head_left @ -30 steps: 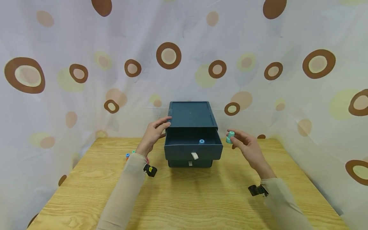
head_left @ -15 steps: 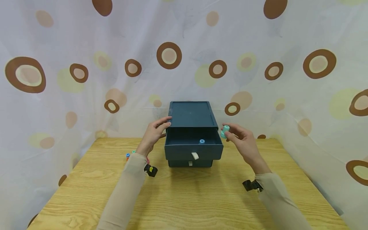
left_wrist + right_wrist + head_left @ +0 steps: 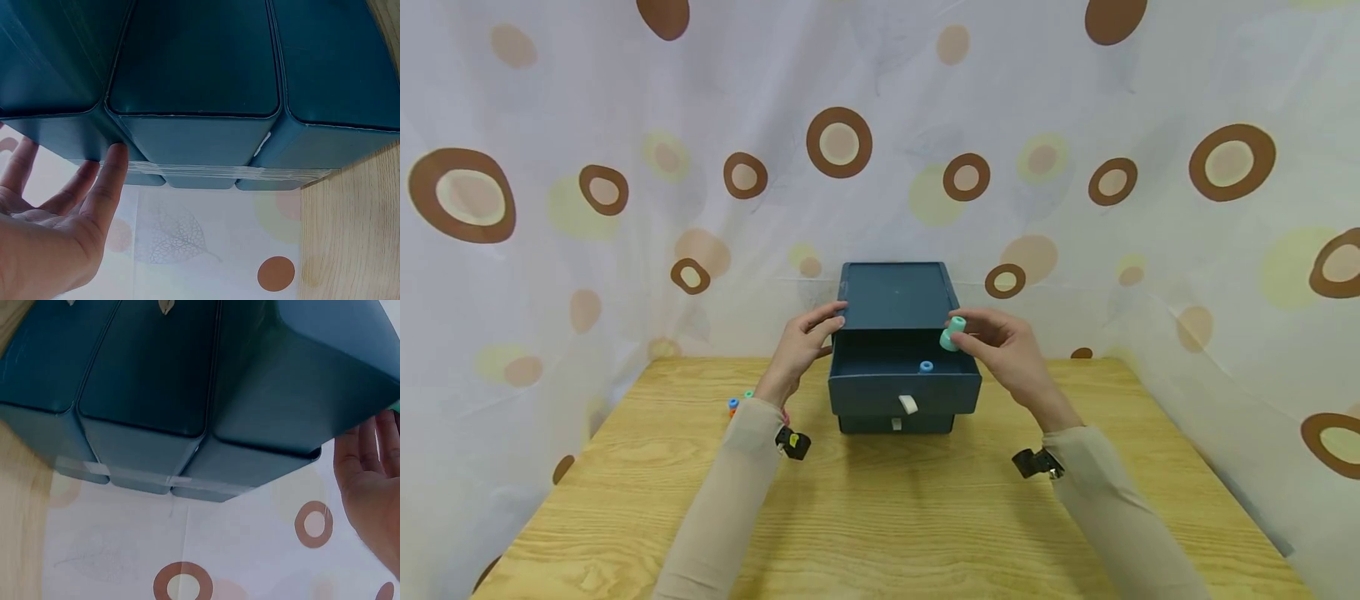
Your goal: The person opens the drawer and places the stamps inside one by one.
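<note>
Pinching one teal spool (image 3: 953, 333) in right hand (image 3: 1009, 354) above open drawer (image 3: 904, 377); left hand (image 3: 797, 348), fingers straight, touching cabinet (image 3: 898, 293); one blue spool (image 3: 927, 367) lying inside.

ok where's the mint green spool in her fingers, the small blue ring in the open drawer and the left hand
mint green plastic spool (image 3: 953, 333), head view, on its side wall
small blue ring (image 3: 927, 367), head view, on its top rim
left hand (image 3: 799, 350), head view, on the back of the hand
</note>
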{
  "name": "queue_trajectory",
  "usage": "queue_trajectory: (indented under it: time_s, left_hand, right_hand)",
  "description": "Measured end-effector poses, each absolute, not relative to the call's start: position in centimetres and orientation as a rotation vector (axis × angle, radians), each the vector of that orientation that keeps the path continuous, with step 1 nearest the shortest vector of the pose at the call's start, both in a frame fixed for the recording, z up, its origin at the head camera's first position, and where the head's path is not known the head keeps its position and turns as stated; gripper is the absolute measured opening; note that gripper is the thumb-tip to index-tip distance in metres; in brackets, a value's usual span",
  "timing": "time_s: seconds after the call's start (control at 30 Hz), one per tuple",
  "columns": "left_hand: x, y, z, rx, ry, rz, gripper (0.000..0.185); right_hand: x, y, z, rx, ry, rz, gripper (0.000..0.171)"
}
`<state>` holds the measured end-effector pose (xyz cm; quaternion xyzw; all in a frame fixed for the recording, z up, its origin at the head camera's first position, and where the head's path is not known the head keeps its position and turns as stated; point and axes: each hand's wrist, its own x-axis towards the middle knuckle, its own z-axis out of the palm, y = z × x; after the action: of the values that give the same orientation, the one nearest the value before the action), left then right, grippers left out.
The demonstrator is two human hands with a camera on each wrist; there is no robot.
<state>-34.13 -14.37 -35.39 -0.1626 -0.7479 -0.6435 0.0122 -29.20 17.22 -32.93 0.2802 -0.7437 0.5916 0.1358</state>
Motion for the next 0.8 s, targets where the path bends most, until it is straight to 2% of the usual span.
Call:
queue_trajectory:
  time_s: [0.2, 0.47, 0.8]
  left_hand:
    - [-34.2, -14.4, -35.6, -0.51, -2.331, -2.0, 0.043]
    - [-34.3, -14.5, -35.7, -0.511, -2.33, -2.0, 0.043]
    - [-33.4, -14.7, -34.7, -0.481, -2.351, -2.038, 0.044]
  right_hand:
    - [-29.4, 16.2, -32.6, 0.847, -2.211, 1.718, 0.041]
    - [-29.7, 15.2, -31.6, 0.847, -2.379, 1.677, 0.031]
    - [-30.5, 13.4, -30.6, 0.921, -2.483, 1.627, 0.03]
